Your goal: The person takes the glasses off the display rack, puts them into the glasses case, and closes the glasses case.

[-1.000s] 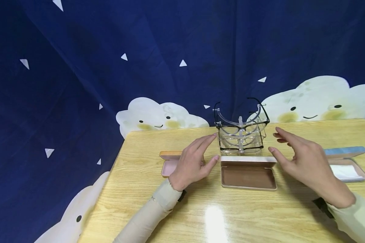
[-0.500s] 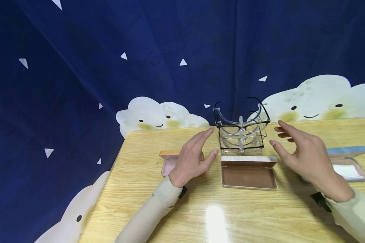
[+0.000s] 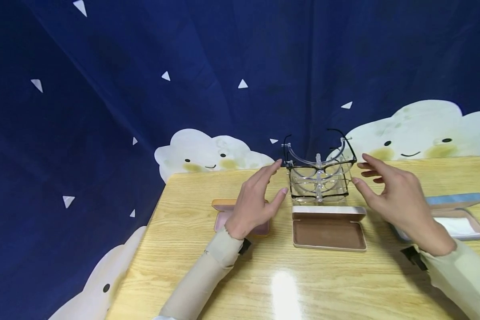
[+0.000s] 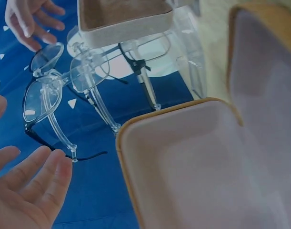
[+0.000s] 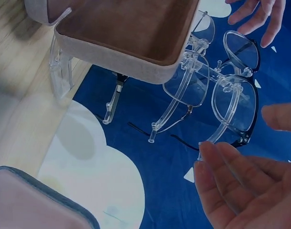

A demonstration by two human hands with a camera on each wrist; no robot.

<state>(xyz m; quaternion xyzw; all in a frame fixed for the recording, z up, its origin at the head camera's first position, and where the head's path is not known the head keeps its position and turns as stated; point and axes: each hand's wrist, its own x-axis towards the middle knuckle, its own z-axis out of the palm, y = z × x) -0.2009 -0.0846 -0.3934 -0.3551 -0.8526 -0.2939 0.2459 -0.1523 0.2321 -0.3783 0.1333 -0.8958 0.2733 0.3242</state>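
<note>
A clear display stand [image 3: 318, 160] holds several pairs of glasses stacked one above another. At its top sits a black-framed pair of glasses [image 3: 321, 169], temples pointing back. On the left side of this pair hovers my left hand [image 3: 253, 202], thumb and fingers spread, fingertips close to the frame's edge. Opposite it, my right hand [image 3: 398, 198] has its fingers extended beside the right end of the same pair. Neither hand holds anything. The right wrist view shows fingertips [image 5: 209, 152] overlapping the tip of the stand's arm, near the black temple.
An open white glasses case [image 3: 330, 235] with brown lining lies in front of the stand. Partly behind my left forearm is an open orange case [image 3: 223, 202]. To the right lies an open blue case [image 3: 458, 199] with a white cloth [image 3: 458, 226] inside.
Both hands have moved slightly up and farther forward, and the right hand has shifted left, closer to the top glasses. The glasses, stand and cases stay in place.
</note>
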